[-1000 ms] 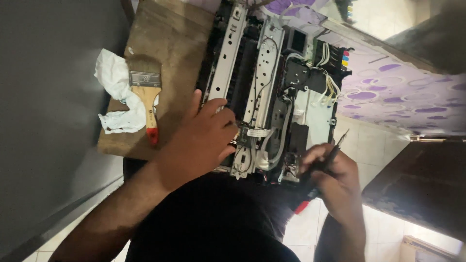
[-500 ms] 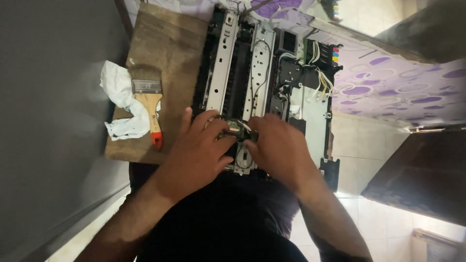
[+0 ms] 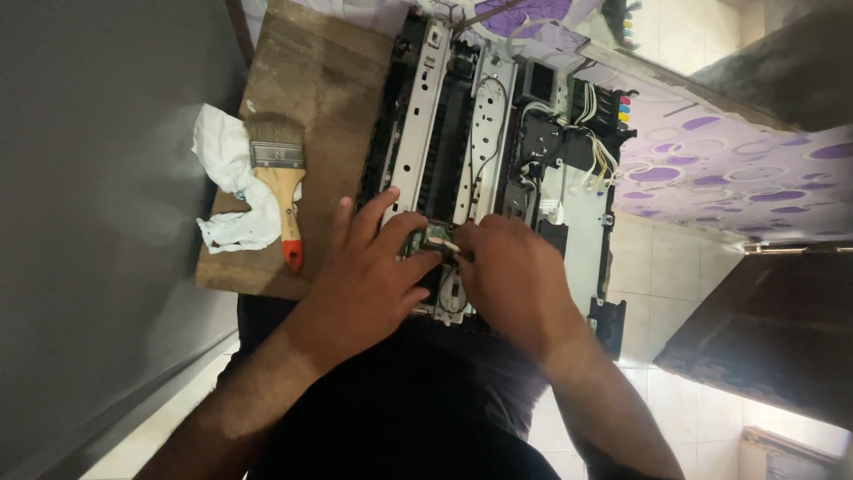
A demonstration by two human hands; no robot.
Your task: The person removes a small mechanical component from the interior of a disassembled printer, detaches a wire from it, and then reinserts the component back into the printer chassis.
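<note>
Green circuit board point(image 3: 433, 238) between left hand point(image 3: 373, 271), fingers spread, and right hand point(image 3: 506, 276), fingertips pinching it.

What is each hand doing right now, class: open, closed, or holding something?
Left hand: open, fingers spread, resting on the opened printer.
Right hand: fingers curled at a small part by the green circuit board; whether it grips cannot be told.
</note>
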